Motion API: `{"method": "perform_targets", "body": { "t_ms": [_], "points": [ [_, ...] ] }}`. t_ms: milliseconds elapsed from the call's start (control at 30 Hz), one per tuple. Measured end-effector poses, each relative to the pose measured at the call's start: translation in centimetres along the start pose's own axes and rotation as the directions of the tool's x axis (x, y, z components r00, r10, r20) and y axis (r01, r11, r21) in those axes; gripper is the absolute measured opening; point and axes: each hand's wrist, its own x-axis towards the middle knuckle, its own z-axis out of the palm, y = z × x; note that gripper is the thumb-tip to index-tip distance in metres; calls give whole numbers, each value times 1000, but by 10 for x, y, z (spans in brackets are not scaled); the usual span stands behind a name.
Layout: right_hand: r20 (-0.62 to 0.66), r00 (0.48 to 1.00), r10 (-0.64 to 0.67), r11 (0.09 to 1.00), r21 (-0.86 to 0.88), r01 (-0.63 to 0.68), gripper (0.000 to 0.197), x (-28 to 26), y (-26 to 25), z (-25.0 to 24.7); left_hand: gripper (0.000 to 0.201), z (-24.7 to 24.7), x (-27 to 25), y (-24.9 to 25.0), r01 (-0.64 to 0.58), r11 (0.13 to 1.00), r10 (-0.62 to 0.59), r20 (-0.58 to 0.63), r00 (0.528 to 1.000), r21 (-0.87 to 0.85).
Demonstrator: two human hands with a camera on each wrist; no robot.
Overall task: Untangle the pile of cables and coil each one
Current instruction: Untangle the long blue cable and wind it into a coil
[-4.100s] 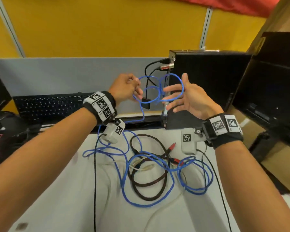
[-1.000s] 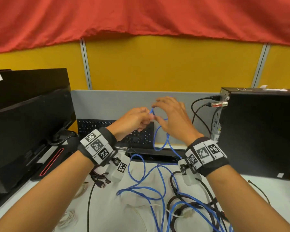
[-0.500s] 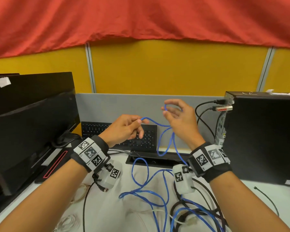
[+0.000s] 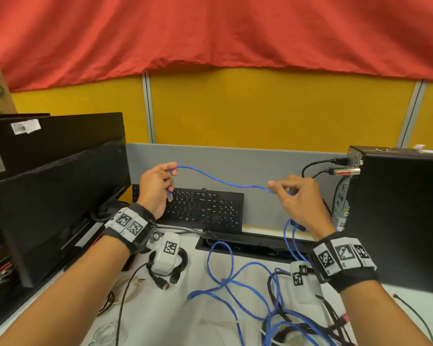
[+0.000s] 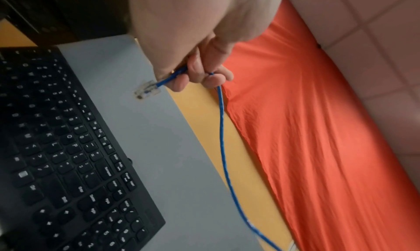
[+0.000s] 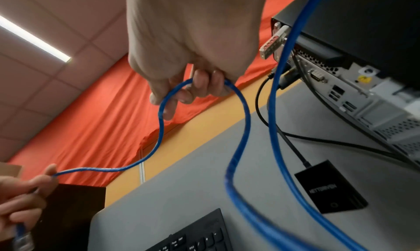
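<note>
Above the keyboard [image 4: 203, 208], the left hand [image 4: 155, 188] pinches the blue cable [image 4: 223, 182] near its clear plug [image 5: 146, 90]; the right hand [image 4: 298, 198] grips it farther along.

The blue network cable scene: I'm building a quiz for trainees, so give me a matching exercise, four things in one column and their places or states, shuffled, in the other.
Things:
1. clear plastic plug of the blue network cable
2. left hand
3. right hand
4. black computer keyboard

Places or states:
A. propped against the grey partition
B. grips the cable farther along, where it drops to the desk pile
C. dangles free below curled fingers
D. grips the cable near its end

Pairs: 1-C, 2-D, 3-B, 4-A
</note>
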Motion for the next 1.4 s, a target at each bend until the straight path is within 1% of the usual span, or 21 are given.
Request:
{"method": "perform_targets", "body": {
  "t_ms": [67,133,200,233,300,333,400,433,500,567,633,700,733,800,867,967,1100,1167,1267,1333,1400],
  "points": [
    [41,999,20,1000,0,-20,18,0,5,2,27,1,-2,4,7,999,-4,57,998,-53],
    [75,996,47,999,22,-49,14,-1,9,2,25,3,-5,9,-7,1000,5,98,995,24],
    [95,994,57,998,-4,-57,18,-1,13,1,29,7,-9,13,-3,998,-6,142,990,63],
    [113,992,59,998,-32,-56,23,0,15,1,31,9,-11,15,12,1000,-15,157,987,20],
    [182,982,55,994,-101,-37,35,0,16,2,31,15,-13,20,67,986,-43,152,987,-154],
    [235,970,58,991,-134,-27,37,-1,16,5,30,19,-14,22,94,964,-61,139,988,-248],
    [339,937,84,981,-192,-19,24,-1,14,10,28,30,-19,25,133,907,-92,120,989,-399],
    [387,916,104,980,-196,-28,26,-1,13,13,29,36,-22,25,145,877,-104,115,988,-459],
    [432,890,149,986,-138,-98,41,-2,11,19,30,48,-28,24,163,813,-126,105,986,-559],
    [377,917,128,992,-54,-117,34,-3,6,25,29,58,-33,21,175,766,-147,96,984,-619],
    [266,958,107,992,41,-122,19,-3,-2,28,29,64,-38,13,192,797,-164,101,981,-572],
    [126,989,78,977,190,-102,35,1,-5,26,40,64,-41,2,250,866,-214,131,968,-434],
    [74,995,64,961,265,-82,37,3,-6,22,42,62,-42,-4,280,889,-239,154,959,-362],
    [53,998,32,933,357,-49,33,5,-8,13,38,55,-44,-14,321,914,-269,220,938,-247],
    [102,995,2,922,385,-42,29,5,-9,8,32,50,-45,-20,340,909,-272,275,922,-242],
    [209,978,-2,917,391,-81,31,2,-8,9,28,49,-47,-20,379,824,-256,320,912,-421],
    [437,900,-17,882,430,-192,20,-11,-11,20,32,62,-51,-11,406,607,-262,311,914,-683],
    [492,870,-19,883,416,-216,20,-14,-16,30,34,71,-54,-8,392,504,-277,285,917,-770],
    [528,849,-19,883,407,-233,21,-13,-25,40,34,84,-58,-8,363,373,-289,264,920,-854],
    [574,817,-58,873,426,-238,25,-15,-27,42,34,90,-58,-10,345,320,-303,249,920,-882],
    [608,785,-116,869,445,-216,26,-17,-26,41,32,94,-58,-13,312,318,-320,208,924,-895]
  ]
}}
